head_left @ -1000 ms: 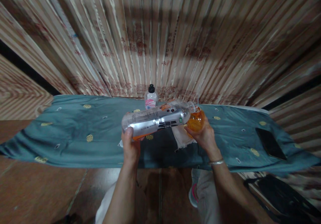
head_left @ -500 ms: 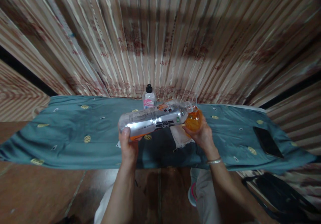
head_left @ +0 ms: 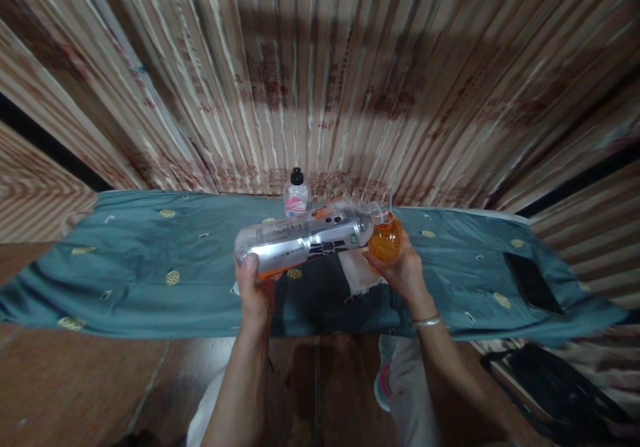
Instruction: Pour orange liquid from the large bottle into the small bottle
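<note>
My left hand [head_left: 257,290] is closed around the base of a clear plastic bottle [head_left: 305,237] with a silver and orange label. The bottle lies nearly level in the air, its uncapped neck pointing right. My right hand [head_left: 403,270] grips an orange see-through bottle [head_left: 385,241] just under that neck. The neck covers part of the orange bottle's top, so I cannot tell whether they touch. Below the two lies a whitish cloth [head_left: 361,275], partly hidden. Behind the plastic bottle stands a clear squeeze bottle [head_left: 297,197] with a black cap and pink label.
A teal patterned cloth [head_left: 135,260] covers the narrow table. On its right side lies a black phone [head_left: 533,283]. Striped curtains [head_left: 320,87] rise right behind the table. A dark bag [head_left: 560,387] rests low at the right.
Both hands hold nearly the same pose, the plastic bottle still tilted toward the orange one. The whole view has shifted very slightly.
</note>
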Action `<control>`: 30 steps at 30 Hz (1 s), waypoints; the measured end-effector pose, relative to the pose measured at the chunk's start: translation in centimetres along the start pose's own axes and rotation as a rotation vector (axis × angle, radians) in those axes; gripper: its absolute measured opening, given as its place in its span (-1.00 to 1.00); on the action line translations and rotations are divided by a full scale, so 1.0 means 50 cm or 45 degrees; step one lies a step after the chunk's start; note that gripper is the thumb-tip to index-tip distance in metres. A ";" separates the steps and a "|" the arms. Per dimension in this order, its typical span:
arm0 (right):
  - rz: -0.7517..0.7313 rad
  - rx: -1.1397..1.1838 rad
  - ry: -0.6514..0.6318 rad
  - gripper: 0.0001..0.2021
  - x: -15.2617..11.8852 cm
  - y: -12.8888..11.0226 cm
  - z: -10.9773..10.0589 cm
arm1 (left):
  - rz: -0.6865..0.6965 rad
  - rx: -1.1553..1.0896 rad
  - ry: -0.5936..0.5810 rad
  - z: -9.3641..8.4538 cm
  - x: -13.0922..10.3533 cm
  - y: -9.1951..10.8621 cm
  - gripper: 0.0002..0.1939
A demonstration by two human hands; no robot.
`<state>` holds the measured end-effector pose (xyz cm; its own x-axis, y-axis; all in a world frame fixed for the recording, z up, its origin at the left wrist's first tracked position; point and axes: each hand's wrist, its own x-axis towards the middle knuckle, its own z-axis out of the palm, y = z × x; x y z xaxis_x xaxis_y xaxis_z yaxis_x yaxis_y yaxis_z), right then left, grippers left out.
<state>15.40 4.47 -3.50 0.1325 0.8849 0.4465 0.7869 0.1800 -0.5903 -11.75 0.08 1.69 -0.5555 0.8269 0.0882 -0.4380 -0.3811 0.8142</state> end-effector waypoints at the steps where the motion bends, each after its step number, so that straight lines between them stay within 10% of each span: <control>1: -0.003 -0.005 0.004 -0.01 0.000 0.002 0.001 | 0.003 0.010 0.000 -0.001 0.000 -0.001 -0.35; 30: 0.037 0.038 0.028 -0.01 0.001 -0.006 -0.001 | -0.086 -0.103 -0.049 -0.007 0.003 0.009 -0.47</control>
<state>15.21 4.44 -3.29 0.1690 0.8802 0.4435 0.7640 0.1673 -0.6231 -12.29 -0.10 1.85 -0.4958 0.8665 0.0577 -0.5302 -0.3547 0.7701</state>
